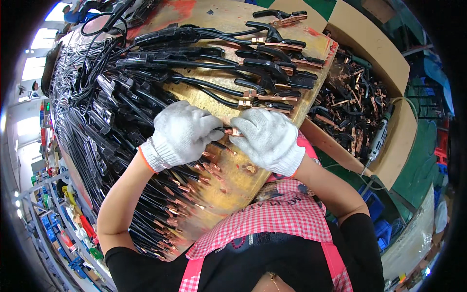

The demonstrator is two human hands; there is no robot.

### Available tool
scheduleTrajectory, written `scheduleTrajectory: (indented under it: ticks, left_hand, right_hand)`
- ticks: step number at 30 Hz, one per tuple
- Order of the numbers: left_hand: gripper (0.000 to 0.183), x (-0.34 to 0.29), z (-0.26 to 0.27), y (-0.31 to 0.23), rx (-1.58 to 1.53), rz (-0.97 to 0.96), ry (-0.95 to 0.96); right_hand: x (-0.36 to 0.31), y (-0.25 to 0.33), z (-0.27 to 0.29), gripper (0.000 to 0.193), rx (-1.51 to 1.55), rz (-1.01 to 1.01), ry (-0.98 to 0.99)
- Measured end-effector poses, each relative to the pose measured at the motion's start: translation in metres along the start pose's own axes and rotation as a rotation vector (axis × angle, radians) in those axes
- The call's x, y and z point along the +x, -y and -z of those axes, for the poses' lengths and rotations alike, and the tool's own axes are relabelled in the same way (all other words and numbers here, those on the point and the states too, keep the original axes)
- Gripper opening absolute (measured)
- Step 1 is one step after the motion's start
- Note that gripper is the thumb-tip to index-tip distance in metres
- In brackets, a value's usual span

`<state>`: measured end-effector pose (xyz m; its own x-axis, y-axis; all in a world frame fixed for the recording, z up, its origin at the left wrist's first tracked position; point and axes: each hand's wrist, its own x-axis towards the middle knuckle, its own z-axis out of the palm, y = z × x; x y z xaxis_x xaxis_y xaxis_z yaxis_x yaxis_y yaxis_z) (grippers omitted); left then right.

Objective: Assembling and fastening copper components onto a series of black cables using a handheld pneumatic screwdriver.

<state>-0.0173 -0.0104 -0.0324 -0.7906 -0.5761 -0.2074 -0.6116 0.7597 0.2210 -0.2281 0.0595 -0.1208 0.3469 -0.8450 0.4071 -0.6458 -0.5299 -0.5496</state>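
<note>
Both of my hands wear white knit gloves and meet over the wooden table (245,187). My left hand (181,131) is closed in a pinch on the end of a black cable (224,130). Against that end, my right hand (267,137) pinches a small copper fitting (236,131); the rest of what it holds is hidden behind the fingers. Just beyond the hands lie several black-handled clamps with copper jaws (277,97), fixed to cables. Below my left hand, many loose black cables (151,209) end in copper tips (209,168).
A cardboard box (389,53) on the right holds a heap of black and copper clamp parts (352,102). A slim grey power screwdriver (381,134) leans at its side. Thick cable bundles (73,92) cover the table's left. Shelving (53,219) with coloured items stands at lower left.
</note>
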Motion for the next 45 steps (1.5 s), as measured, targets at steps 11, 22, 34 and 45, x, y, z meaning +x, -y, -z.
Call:
scheduleTrajectory:
  ticks: [11, 22, 34, 45]
  left_hand:
    - [0.013, 0.002, -0.005, -0.001, -0.026, -0.007, -0.014]
    - [0.033, 0.004, 0.003, -0.005, -0.062, 0.013, -0.015]
    - [0.031, 0.012, -0.016, -0.014, -0.008, 0.019, -0.157]
    - [0.033, 0.016, -0.013, -0.016, -0.039, 0.135, -0.075]
  right_hand:
    - [0.008, 0.003, -0.005, 0.023, -0.038, -0.009, 0.073]
    - [-0.002, 0.008, 0.028, 0.035, -0.065, -0.078, -0.094]
    - [-0.212, -0.196, 0.141, 0.082, -0.611, -1.508, -0.256]
    - [-0.129, -0.172, 0.137, 0.019, 1.370, -0.971, -0.923]
